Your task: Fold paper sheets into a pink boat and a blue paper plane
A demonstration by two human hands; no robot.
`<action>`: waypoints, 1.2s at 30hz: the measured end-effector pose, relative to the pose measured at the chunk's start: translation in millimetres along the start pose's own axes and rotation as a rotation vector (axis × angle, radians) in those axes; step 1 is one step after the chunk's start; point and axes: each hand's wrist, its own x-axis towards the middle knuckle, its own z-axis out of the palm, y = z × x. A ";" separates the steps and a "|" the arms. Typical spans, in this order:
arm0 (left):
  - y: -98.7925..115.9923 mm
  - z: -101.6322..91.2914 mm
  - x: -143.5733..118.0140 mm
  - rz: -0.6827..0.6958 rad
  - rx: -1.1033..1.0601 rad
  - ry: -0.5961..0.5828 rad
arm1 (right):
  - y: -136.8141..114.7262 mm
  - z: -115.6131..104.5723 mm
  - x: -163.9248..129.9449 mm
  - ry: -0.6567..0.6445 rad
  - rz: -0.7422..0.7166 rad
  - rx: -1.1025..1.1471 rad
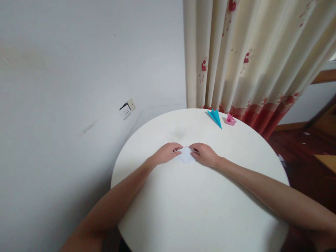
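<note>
Pressing down, both curled hands, left hand (166, 153) and right hand (205, 154), pinch white paper (186, 155).

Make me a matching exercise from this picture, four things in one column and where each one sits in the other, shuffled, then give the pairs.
Things:
1. small white folded paper
2. blue folded paper dart
3. pink folded paper boat
4. white wall socket

Places:
A. on the wall left of the round white table
B. far table edge, nearest the flowered cream curtain
C. between the left hand and right hand
D. far table edge, just left of the pink one

Pairs: 1-C, 2-D, 3-B, 4-A
</note>
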 end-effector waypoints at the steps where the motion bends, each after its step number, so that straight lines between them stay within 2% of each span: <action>1: -1.1 0.4 0.1 -0.010 0.004 0.007 | -0.1 -0.4 -0.1 0.001 0.011 -0.016; 6: -4.7 1.9 -0.1 0.001 0.004 0.041 | -0.6 -2.7 0.0 -0.001 0.058 -0.065; 11: -3.4 1.2 -0.4 0.015 -0.061 0.056 | -0.7 -4.4 1.0 0.006 0.038 -0.036; 15: 0.7 -4.1 -2.3 0.106 -0.089 0.012 | -0.1 -6.6 0.0 0.009 -0.071 0.047; 19: 4.1 -11.0 -4.3 0.235 -0.138 -0.122 | 0.9 -10.9 -2.3 -0.065 -0.276 0.107; 21: 4.1 -12.5 -4.2 0.248 -0.151 -0.149 | 1.2 -13.5 -3.2 -0.110 -0.353 0.105; 23: 3.2 -11.6 -3.5 0.236 -0.146 -0.151 | 1.8 -15.0 -3.7 -0.135 -0.370 0.104; 26: 1.7 -6.8 -2.4 0.233 -0.110 -0.118 | 3.2 -13.7 -3.6 -0.123 -0.323 0.099; 30: 1.9 -0.5 -2.1 0.155 -0.016 -0.003 | 4.1 -9.2 -2.6 -0.033 -0.177 0.067; 33: 1.3 0.9 -2.9 0.158 0.010 -0.015 | 3.8 -7.8 -1.4 -0.012 -0.080 0.124; 36: -1.4 1.2 -3.9 0.176 0.015 -0.037 | 5.6 -7.4 0.0 -0.022 -0.047 0.139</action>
